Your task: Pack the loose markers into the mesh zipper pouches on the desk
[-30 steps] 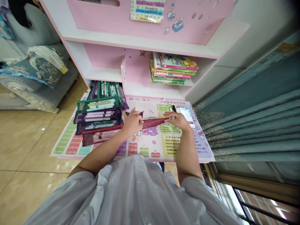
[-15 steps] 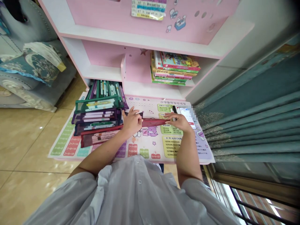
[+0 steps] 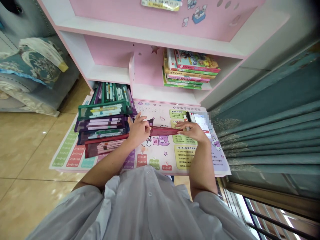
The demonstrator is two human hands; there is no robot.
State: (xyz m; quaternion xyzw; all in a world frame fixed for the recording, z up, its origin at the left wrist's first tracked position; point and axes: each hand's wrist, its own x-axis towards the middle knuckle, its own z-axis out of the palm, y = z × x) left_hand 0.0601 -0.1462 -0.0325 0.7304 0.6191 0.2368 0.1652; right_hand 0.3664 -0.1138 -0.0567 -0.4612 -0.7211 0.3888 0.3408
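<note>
We hold a flat maroon mesh pencil pouch (image 3: 162,131) stretched level between our two hands, just over a printed multiplication-table mat (image 3: 186,160). Our left hand (image 3: 138,131) closes on the pouch's left end, fingers (image 3: 142,119) curled over it, and a small dark corner of something shows just past them; we cannot tell what it is. Our right hand (image 3: 192,131) lies across the right end, thumb and fingers pinched narrowly on it.

Just beside our left hand, on its far side, lies a heap of mesh zip pouches (image 3: 101,130) in green, purple and red, overlapping and packed with pens and markers, the red one nearly against our left wrist. Just past the fingertips of our right hand, a black-capped marker (image 3: 188,116) lies next to a smartphone (image 3: 202,122) with a lit screen. Ahead of our hands, beyond the mat, a pink-and-white shelf unit (image 3: 150,41) carries a stack of children's books (image 3: 191,70). To the right of our right arm hangs a teal curtain (image 3: 270,140). To the left of our left arm are a tiled floor (image 3: 25,150) and a sofa (image 3: 15,95) with a patterned cushion (image 3: 32,60).
</note>
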